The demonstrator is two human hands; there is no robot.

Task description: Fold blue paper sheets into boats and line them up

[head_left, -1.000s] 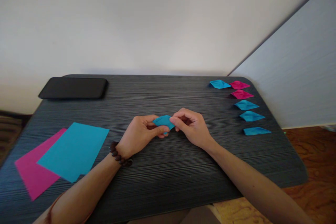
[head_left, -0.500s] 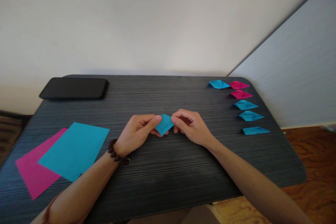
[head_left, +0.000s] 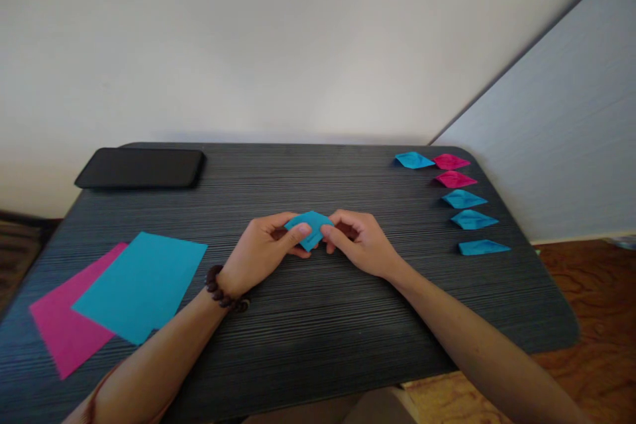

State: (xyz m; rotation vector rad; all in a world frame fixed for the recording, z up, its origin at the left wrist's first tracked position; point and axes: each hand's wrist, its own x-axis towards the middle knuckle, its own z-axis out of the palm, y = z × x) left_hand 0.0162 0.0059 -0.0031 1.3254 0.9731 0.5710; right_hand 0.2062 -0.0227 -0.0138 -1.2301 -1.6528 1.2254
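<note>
While the left hand [head_left: 256, 248] keeps a narrow grip, thumb on top, on one side of a small blue folded-paper piece [head_left: 313, 222], the right hand [head_left: 365, 245] pinches its other side just as closely. That one piece sits between the hands, over the middle of the dark, ridged tabletop [head_left: 308, 331]. Near the right edge lie six more pointed folded-paper pieces: four blue ones [head_left: 464, 199] and two pink ones [head_left: 456, 179]. At left are two flat paper sheets, one blue sheet [head_left: 142, 285] overlapping one pink sheet [head_left: 67, 324]. Behind them rests one flat, black, round-cornered rectangular object [head_left: 142, 167].
</note>
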